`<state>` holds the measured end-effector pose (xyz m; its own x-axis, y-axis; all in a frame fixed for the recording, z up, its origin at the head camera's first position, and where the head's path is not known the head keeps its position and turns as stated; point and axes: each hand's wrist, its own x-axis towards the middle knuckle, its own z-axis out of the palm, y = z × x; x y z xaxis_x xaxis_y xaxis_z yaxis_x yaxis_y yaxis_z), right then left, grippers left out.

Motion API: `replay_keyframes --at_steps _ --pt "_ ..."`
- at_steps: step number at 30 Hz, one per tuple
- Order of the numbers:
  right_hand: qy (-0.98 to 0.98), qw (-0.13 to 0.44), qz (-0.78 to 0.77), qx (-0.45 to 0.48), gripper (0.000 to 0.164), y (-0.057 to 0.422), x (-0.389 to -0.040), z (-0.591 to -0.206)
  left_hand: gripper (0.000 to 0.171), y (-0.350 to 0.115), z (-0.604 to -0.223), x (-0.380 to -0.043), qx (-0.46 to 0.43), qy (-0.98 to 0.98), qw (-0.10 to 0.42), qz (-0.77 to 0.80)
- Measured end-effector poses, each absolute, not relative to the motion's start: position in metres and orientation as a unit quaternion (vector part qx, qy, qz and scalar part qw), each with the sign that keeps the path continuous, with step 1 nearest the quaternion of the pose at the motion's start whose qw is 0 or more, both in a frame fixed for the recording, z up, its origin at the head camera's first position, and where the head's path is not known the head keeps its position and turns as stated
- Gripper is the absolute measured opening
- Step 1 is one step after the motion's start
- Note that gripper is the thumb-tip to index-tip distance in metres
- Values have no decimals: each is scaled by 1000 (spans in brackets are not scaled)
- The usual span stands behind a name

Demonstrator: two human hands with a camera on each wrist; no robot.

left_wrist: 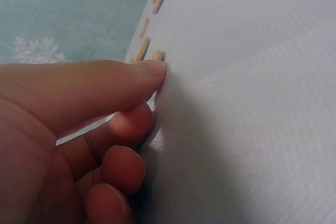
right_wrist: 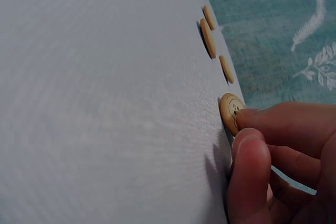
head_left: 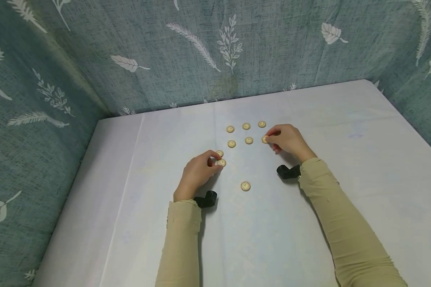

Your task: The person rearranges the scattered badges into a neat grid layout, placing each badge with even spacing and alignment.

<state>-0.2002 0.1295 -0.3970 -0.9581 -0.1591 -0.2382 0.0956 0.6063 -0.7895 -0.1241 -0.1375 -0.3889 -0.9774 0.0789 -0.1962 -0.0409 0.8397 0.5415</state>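
Between thumb and forefinger, my left hand [head_left: 197, 172] pinches a round wooden button [head_left: 222, 162] low over the white table. Just beyond those fingertips lies a second button [head_left: 220, 153]. In the left wrist view the thumb [left_wrist: 105, 85] hides most of the held button. My right hand [head_left: 288, 140] has its fingertips on another wooden button [head_left: 264, 139] at the right end of the nearer row. The right wrist view shows the forefinger on the face of this button [right_wrist: 231, 113], with the curled thumb close to its lower edge.
Farther back are more wooden buttons in two short rows, including a far-left button [head_left: 230, 129] and a middle one [head_left: 249, 140]. A lone button [head_left: 246, 186] lies nearer, between the forearms. Leaf-patterned green cloth [head_left: 147, 52] stands behind and beside the white tabletop [head_left: 258, 239].
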Motion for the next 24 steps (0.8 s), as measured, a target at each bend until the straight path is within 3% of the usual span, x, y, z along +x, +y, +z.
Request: replay_keyframes --at_steps 24 --pt "885 122 -448 -18 22 130 -198 -398 25 -137 -391 -125 9 955 101 279"
